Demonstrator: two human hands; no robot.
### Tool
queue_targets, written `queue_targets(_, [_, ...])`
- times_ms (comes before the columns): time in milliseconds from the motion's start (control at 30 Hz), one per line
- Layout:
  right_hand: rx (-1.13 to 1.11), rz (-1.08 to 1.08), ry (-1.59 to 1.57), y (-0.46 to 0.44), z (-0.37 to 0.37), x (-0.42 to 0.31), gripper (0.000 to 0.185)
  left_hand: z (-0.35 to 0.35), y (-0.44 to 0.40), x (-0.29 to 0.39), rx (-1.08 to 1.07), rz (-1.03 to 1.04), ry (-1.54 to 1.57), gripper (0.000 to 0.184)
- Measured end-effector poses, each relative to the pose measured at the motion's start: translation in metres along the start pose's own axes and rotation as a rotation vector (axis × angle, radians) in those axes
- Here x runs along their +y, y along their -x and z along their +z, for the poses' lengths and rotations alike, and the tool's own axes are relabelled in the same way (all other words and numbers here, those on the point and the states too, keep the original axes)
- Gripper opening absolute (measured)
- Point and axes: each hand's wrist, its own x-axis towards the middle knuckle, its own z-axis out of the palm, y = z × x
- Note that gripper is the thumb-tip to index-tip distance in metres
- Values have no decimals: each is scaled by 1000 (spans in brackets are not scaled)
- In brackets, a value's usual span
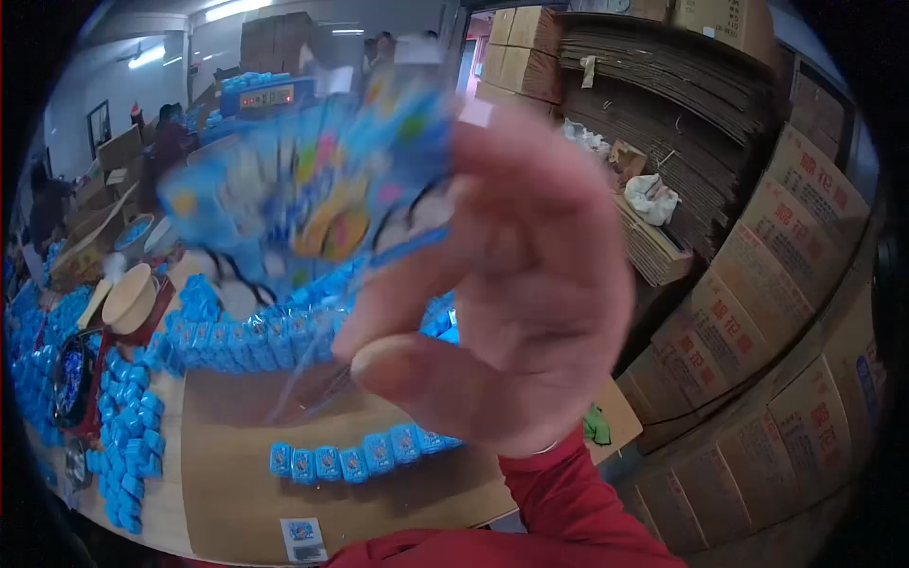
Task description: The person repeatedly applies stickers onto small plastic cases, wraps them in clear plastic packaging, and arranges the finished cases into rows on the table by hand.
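My right hand (511, 284), in a red sleeve, is raised close to the camera with its fingers curled and the thumb bent towards them. It holds a blue printed plastic bag (312, 199), blurred by motion, with colourful cartoon-like patterns and a clear part hanging below. My left hand is out of view. On the table under the hand stands a short row of small blue packs (327, 464), its right end hidden by the wrist. A longer row of blue packs (237, 346) lies behind the bag. A small printed card (303, 540) rests near the front edge.
Loose blue packs (128, 435) are heaped at the left of the table (222, 492). Beyond them are a beige bowl (133, 298) and a dark round container (71, 379). Printed cartons (720, 341) are stacked at right, flattened cardboard (653, 85) behind. People (166, 142) are in the background.
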Motion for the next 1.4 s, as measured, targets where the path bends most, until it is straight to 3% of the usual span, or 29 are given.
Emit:
queue_targets(100, [-37,116,38,15,0,22,39,3,0,0,0,9,23,50])
queue_targets(233, [-68,299,110,52,14,54,18,5,9,3,0,35,87,50])
queue_targets(333, [-115,357,130,83,21,71,19,10,19,22,11,96,204,51])
queue_targets(433, [-24,595,130,108,28,74,17,28,23,59,-23,175,411,51])
queue_targets(467, [-2,723,101,117,29,78,17,44,22,68,-63,154,473,51])
queue_targets(533, [19,735,25,134,37,90,16,92,13,73,-195,-39,463,47])
queue_targets(600, [-16,922,-76,154,43,95,16,141,61,35,-322,-301,470,47])
queue_targets(633, [-27,917,-121,159,52,96,16,156,80,15,-369,-407,466,47])
queue_targets(733, [-177,933,-93,176,59,105,16,172,95,-32,-423,-390,330,42])
queue_targets(833, [-134,985,-121,178,68,108,14,187,63,-80,-288,-240,176,42])
queue_targets(1067, [-168,1050,-4,195,71,121,13,273,-5,-228,-408,-302,-489,57])
queue_targets(1100, [-166,1004,34,199,70,125,13,285,-8,-249,-441,-361,-430,60])
queue_targets(1133, [-208,1155,36,198,65,123,14,294,-14,-264,-588,-427,-409,56])
queue_targets(1200, [-189,1091,-20,199,64,127,15,314,-5,-296,-631,-421,-485,61])
queue_targets(1233, [-188,1197,-43,206,63,132,16,331,10,-326,-526,-377,-453,60])
queue_targets(1267, [-177,1156,-61,207,65,133,15,313,-7,-297,-609,-406,-499,61])
queue_targets(1333, [-177,1147,-113,204,68,137,15,298,-14,-273,-551,-350,-506,48])
queue_targets(1400, [-182,1133,-174,213,74,145,14,288,-12,-244,-444,-343,-460,47])
